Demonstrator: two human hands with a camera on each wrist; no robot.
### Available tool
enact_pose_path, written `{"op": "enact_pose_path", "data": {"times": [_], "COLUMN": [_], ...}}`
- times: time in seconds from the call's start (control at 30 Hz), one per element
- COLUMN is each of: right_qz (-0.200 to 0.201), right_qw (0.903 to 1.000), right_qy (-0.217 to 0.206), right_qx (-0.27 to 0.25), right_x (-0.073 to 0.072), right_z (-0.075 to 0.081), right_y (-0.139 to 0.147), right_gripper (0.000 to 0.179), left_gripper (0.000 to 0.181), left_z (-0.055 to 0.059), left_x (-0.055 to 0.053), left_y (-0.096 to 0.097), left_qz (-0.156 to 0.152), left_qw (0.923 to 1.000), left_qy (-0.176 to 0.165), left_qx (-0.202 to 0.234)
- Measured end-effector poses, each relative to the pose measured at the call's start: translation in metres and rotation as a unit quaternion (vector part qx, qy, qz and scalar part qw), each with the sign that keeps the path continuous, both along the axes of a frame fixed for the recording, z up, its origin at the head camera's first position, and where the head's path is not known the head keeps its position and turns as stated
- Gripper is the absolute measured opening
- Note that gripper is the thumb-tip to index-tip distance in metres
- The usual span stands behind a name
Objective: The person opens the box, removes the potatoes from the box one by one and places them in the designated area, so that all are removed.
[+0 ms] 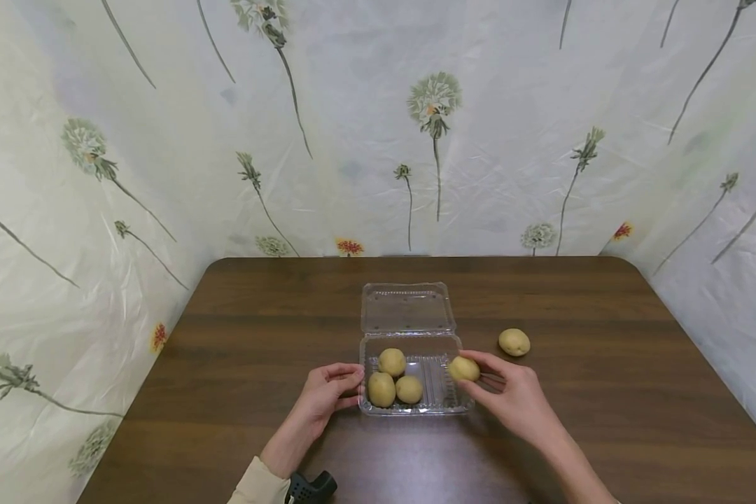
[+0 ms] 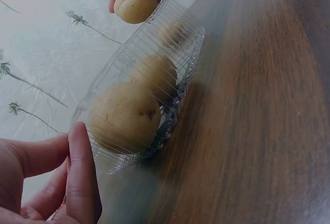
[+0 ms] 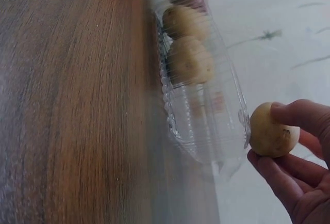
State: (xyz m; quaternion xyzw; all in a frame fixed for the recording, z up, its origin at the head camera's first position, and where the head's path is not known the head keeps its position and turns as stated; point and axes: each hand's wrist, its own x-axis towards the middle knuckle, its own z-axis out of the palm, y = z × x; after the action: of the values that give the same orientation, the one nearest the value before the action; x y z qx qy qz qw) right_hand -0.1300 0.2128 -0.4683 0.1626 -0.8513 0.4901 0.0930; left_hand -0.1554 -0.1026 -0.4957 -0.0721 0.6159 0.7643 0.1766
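Note:
A clear plastic clamshell container (image 1: 437, 409) lies with its lid (image 1: 407, 310) folded back, away from the person. Three potatoes sit in its left part: a rear potato (image 1: 392, 362), a left potato (image 1: 381, 390) and a front potato (image 1: 409, 389). At the container's left side, my left hand (image 1: 327, 395) pinches the rim between thumb and fingers, as the left wrist view also shows. My right hand (image 1: 510, 392) holds another potato (image 3: 273, 131) between thumb and fingertips, at the height of the container's right rim. Beyond that hand, a loose potato (image 1: 514, 342) rests on the table.
The brown wooden table (image 1: 258, 315) has rounded far corners. A dandelion-printed sheet (image 1: 353, 140) hangs behind it and along both sides. Near the left sleeve, a black object (image 1: 311, 488) shows at the bottom edge.

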Motion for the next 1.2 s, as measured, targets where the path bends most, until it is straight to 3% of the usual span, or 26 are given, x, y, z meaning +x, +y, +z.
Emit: {"op": "enact_pose_path", "data": {"times": [1.2], "right_qz": [-0.041], "right_qw": [0.9984], "right_qy": [0.019], "right_qx": [0.033], "right_x": [0.006], "right_z": [-0.004], "right_y": [0.026], "right_gripper": [0.040], "left_gripper": [0.035], "left_z": [0.002], "left_x": [0.000], "left_y": [0.002], "left_qz": [0.004], "left_qw": [1.0000], "left_qy": [-0.004], "left_qx": [-0.004]}}
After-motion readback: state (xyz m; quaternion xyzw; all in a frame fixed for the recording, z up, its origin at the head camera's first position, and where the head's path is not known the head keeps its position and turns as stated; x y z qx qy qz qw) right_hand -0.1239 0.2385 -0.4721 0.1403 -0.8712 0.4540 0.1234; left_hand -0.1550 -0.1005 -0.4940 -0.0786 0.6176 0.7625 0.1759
